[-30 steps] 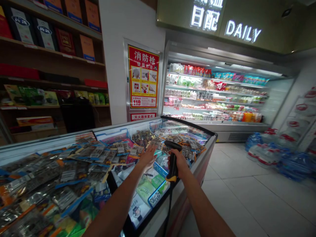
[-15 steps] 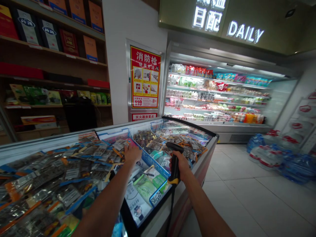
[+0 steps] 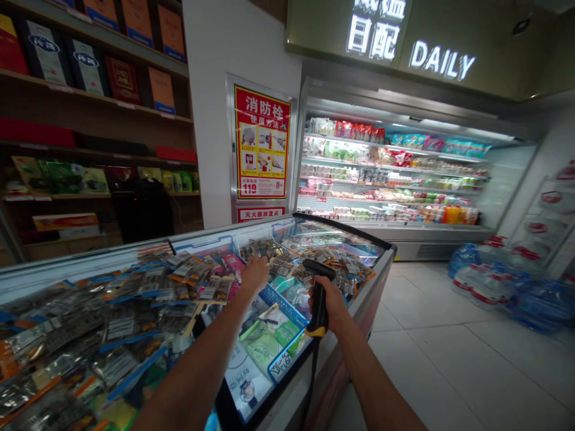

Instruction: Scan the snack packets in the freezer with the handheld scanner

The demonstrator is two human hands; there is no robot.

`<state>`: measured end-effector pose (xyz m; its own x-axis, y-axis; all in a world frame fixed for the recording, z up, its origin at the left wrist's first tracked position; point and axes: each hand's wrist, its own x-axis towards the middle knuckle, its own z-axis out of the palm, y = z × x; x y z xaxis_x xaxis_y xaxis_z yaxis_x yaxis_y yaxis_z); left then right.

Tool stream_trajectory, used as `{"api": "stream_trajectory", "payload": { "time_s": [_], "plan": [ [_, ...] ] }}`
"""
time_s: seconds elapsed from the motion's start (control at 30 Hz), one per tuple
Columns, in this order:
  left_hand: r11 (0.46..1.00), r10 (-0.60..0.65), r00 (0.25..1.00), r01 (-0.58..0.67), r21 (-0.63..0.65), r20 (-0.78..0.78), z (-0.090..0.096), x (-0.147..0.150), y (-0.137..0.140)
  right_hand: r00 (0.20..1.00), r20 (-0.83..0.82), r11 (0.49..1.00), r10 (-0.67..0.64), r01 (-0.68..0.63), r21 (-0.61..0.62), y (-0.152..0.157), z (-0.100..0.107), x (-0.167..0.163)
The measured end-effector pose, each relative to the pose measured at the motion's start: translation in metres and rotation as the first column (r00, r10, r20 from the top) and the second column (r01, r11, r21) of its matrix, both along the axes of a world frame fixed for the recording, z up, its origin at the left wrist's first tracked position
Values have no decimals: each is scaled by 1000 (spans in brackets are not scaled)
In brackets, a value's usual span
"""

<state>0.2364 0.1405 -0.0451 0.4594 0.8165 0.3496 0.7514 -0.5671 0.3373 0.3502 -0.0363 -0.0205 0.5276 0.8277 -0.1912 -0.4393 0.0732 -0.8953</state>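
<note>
In my right hand (image 3: pixel 332 302) is a black and yellow barcode scanner (image 3: pixel 318 299), gripped by its handle, with its cord hanging down. My left hand (image 3: pixel 255 274) reaches over a blue plastic basket (image 3: pixel 272 293) in the chest freezer, close to small brown snack packets (image 3: pixel 260 248). Its fingers are bent and partly hidden, so I cannot see whether they grip a packet. Just left of that hand lie pink packets (image 3: pixel 232 263) and a dark snack packet (image 3: pixel 214 290). Many clear-fronted snack packets (image 3: pixel 121 323) with blue and orange edges cover the freezer's left side.
The chest freezer's rim (image 3: pixel 381 257) runs along its right side. Green and white bags (image 3: pixel 260 341) lie in the near compartment. Behind stand a lit refrigerated display (image 3: pixel 390 173) and shelves of boxes (image 3: pixel 126 78). Water bottles (image 3: pixel 539 299) sit on the tiled floor (image 3: pixel 431 347).
My left hand has moved right, from the pink packets towards the brown ones. Several snack packets left of it have shifted, uncovering more pink. My right hand still holds the barcode scanner in place.
</note>
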Motion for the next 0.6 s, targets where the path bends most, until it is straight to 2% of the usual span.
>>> {"api": "stream_trajectory", "payload": {
  "time_s": [0.07, 0.17, 0.37, 0.43, 0.5, 0.53, 0.6],
  "plan": [
    [987, -158, 987, 158, -3, -13, -10, 30, -16, 1000, 3, 1000, 11, -11, 3, -1, 1, 0],
    [971, -232, 972, 230, -72, -23, -21, 48, -30, 1000, 11, 1000, 24, -24, 8, -2, 2, -1],
    [998, -60, 998, 60, -19, -15, -10, 11, -31, 999, 10, 999, 42, -43, 28, -1, 0, -7],
    [996, 91, 996, -91, 14, 17, -7, -1, -30, 998, 6, 998, 58, -58, 37, 0, 0, -11],
    [964, 264, 964, -264, 6, 42, -8, -7, -29, 997, 9, 997, 73, -73, 35, 1, -1, -15],
    [950, 312, 949, -311, -15, 41, -10, -8, -28, 997, 14, 996, 81, -81, 31, 1, -1, -17],
    [953, 293, 955, -289, -87, 41, -14, -8, -23, 995, 25, 995, 96, -97, 19, 1, -2, -21]
  ]
}}
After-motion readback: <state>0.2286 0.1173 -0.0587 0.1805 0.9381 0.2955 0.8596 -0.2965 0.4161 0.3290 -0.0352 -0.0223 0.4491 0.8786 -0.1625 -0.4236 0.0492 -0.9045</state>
